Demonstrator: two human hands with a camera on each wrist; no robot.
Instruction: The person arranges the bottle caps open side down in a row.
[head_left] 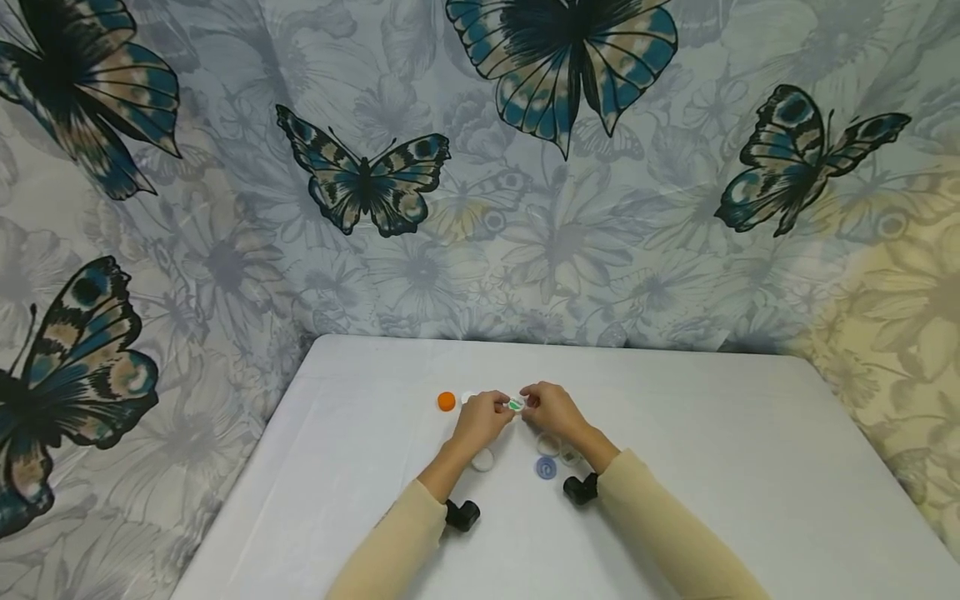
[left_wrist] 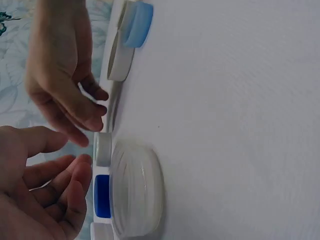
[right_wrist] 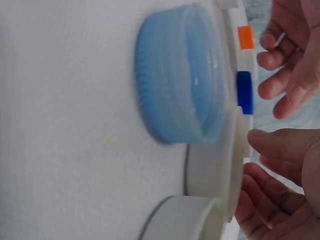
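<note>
The green cap (head_left: 516,405) shows between the left hand (head_left: 480,419) and right hand (head_left: 557,414), both loosely curved with slight thumb gaps, gripping nothing visible. Uneven fingers could skid it; lowering the right wrist's camera (head_left: 580,490) could bump the blue lid (head_left: 546,467).

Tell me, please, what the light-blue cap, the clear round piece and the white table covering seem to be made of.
Light-blue cap: probably moulded plastic, slightly translucent with a soft sheen; its side is finely ridged.
Clear round piece: likely glossy plastic, though possibly glass; its wall looks see-through, with pale highlights.
White table covering: apparently matte cloth; a fine texture shows up close.
</note>
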